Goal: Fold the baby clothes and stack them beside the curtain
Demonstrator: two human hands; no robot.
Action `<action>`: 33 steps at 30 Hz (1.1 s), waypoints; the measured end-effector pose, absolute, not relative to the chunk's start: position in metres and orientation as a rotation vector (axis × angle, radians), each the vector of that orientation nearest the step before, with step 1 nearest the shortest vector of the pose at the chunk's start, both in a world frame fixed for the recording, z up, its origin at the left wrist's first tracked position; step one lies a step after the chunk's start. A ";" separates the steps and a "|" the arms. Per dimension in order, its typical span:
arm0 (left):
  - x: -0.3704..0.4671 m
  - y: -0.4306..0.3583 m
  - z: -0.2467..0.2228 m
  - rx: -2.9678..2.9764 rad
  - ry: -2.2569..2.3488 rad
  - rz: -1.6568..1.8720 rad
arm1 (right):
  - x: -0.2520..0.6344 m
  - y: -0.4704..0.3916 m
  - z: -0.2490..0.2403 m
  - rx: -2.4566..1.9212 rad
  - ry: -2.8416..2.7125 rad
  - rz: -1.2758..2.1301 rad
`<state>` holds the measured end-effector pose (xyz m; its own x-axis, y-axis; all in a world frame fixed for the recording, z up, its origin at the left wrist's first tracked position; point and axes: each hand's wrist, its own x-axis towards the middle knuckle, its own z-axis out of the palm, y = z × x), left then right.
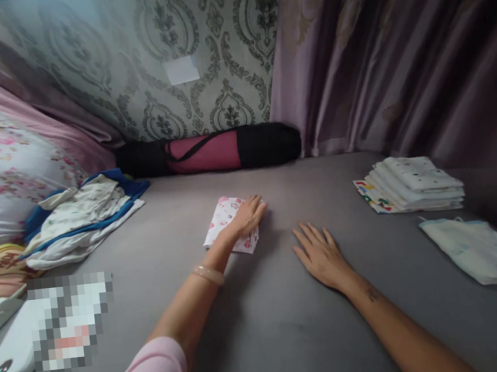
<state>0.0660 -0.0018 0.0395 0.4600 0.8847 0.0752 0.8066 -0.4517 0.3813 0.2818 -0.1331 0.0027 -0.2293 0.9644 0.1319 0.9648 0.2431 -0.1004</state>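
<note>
A folded white cloth with a pink and red print [222, 221] lies on the grey sheet [282, 336] in front of me. My left hand [248, 215] rests flat across its right side, fingers stretched out and nothing gripped; it hides part of the print. To the right of the cloth and apart from it, my right hand [320, 253] lies palm down on the sheet with its fingers spread. It holds nothing.
At right are a stack of folded white cloths [426, 185] and a pale mesh bag [481, 250]. Rumpled clothes [86, 209], a white power strip [0, 315] and a white device [22, 337] lie at left. A black and maroon bag [209, 153] lies along the wall.
</note>
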 end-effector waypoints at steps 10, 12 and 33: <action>0.052 -0.061 0.032 2.635 1.613 0.391 | 0.281 -0.133 0.001 -1.821 -2.333 -0.018; 0.060 -0.066 0.020 2.668 1.607 0.342 | 0.281 -0.133 0.001 -1.829 -2.332 -0.025; -0.016 -0.015 0.030 2.405 1.827 0.479 | 0.283 -0.131 -0.001 -1.813 -2.327 -0.008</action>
<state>-0.0165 -0.0150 0.0295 0.2382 0.9512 0.1961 0.9250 -0.2837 0.2528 0.2826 -0.1306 -0.0015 -0.2332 0.9602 0.1535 0.9612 0.2515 -0.1132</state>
